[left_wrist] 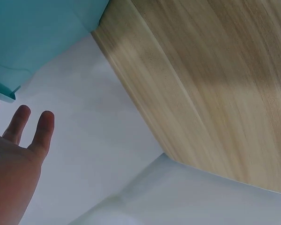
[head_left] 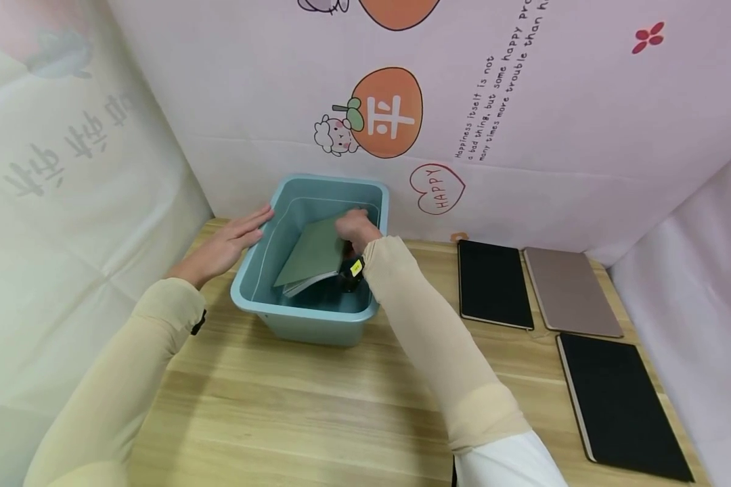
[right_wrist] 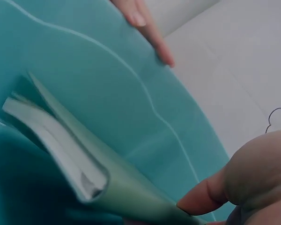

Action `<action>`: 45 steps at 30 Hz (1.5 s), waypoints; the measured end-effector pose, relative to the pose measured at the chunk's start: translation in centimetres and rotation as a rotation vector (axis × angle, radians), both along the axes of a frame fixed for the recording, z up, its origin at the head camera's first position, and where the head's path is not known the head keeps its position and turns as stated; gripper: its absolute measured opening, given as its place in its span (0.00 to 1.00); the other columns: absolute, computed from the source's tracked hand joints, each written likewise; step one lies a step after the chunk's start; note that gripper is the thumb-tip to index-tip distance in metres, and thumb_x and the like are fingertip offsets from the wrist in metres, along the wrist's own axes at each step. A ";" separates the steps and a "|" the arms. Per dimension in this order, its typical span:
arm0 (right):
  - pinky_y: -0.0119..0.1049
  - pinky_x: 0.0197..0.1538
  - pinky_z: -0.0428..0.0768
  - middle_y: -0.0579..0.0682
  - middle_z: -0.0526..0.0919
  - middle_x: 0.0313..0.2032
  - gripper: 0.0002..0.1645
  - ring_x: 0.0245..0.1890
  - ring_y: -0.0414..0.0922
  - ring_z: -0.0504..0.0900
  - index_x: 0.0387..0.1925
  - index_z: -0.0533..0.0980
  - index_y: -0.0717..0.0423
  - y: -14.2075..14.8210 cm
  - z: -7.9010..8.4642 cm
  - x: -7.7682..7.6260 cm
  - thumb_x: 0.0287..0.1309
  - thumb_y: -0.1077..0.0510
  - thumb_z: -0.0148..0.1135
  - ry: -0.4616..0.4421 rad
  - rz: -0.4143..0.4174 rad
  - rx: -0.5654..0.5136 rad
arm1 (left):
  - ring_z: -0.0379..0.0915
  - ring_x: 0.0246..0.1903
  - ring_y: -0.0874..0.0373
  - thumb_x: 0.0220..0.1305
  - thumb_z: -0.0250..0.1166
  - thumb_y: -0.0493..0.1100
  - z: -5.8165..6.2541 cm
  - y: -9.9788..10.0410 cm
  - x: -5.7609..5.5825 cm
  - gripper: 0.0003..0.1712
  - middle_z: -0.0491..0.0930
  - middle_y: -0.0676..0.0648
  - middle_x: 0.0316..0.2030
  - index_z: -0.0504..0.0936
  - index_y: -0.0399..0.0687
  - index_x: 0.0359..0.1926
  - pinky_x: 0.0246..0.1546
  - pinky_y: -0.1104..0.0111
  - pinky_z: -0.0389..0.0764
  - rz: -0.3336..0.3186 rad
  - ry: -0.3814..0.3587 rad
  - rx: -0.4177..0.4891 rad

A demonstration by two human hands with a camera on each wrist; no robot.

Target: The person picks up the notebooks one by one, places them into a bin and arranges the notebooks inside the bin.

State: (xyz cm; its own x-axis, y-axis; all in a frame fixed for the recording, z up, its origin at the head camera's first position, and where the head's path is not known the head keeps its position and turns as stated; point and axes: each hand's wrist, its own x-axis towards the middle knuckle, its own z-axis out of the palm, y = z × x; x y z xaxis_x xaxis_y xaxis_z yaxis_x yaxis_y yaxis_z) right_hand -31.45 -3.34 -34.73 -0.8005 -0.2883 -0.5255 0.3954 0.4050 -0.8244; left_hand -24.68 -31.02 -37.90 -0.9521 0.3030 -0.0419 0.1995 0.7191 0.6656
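In the head view, your right hand (head_left: pixel 356 226) grips the far right part of the green notebook (head_left: pixel 313 250) inside the blue bin (head_left: pixel 317 330), near the table's (head_left: pixel 280 412) far edge. The notebook sits tilted, page ends toward the bin's near rim, its long axis seemingly running toward the far rim and leaning right. Your left hand (head_left: pixel 219 250) touches the bin's left rim, fingers extended. Behind, you can read "HAPPY" in a heart (head_left: pixel 437 189) and "Happiness itself is not a bad thing"; the yellow label (head_left: pixel 357 268) at your right wrist is too small to read. In the left wrist view, your left fingers are spread. In the right wrist view, your right thumb presses the notebook's cover; the other fingers are hidden, so their pose cannot be told.
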 end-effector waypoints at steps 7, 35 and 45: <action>0.58 0.65 0.78 0.55 0.33 0.83 0.46 0.72 0.64 0.66 0.79 0.18 0.50 -0.5 -0.1 -0.2 0.79 0.63 0.36 -0.038 -0.007 -0.021 | 0.31 0.83 0.46 0.82 0.41 0.59 0.0 0.0 0.1 0.31 0.40 0.59 0.83 0.51 0.70 0.81 0.78 0.36 0.35 0.000 0.000 -0.006; 0.39 0.44 0.63 0.65 0.30 0.81 0.39 0.62 0.52 0.66 0.80 0.39 0.66 -2.7 -1.4 -2.2 0.75 0.69 0.39 0.166 0.472 0.597 | 0.33 0.83 0.47 0.83 0.42 0.56 -0.2 0.3 -0.1 0.30 0.42 0.59 0.83 0.52 0.68 0.81 0.79 0.38 0.38 -0.010 0.015 0.023; 0.38 0.30 0.58 0.67 0.39 0.81 0.49 0.20 0.41 0.53 0.76 0.22 0.71 -3.1 -4.3 -4.9 0.72 0.68 0.42 0.194 0.551 0.609 | 0.34 0.83 0.46 0.83 0.42 0.55 -0.1 0.0 0.0 0.30 0.42 0.59 0.83 0.53 0.66 0.81 0.79 0.38 0.39 -0.010 0.024 0.017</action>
State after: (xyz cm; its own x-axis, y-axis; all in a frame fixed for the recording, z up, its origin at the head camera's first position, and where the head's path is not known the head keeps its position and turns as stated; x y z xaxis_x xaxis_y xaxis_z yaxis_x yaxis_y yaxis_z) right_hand -36.35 -6.40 -39.05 -0.7205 -0.3746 -0.5836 -0.1150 0.8945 -0.4321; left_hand -24.73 -30.97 -37.98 -0.9496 0.3132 -0.0144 0.2226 0.7058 0.6725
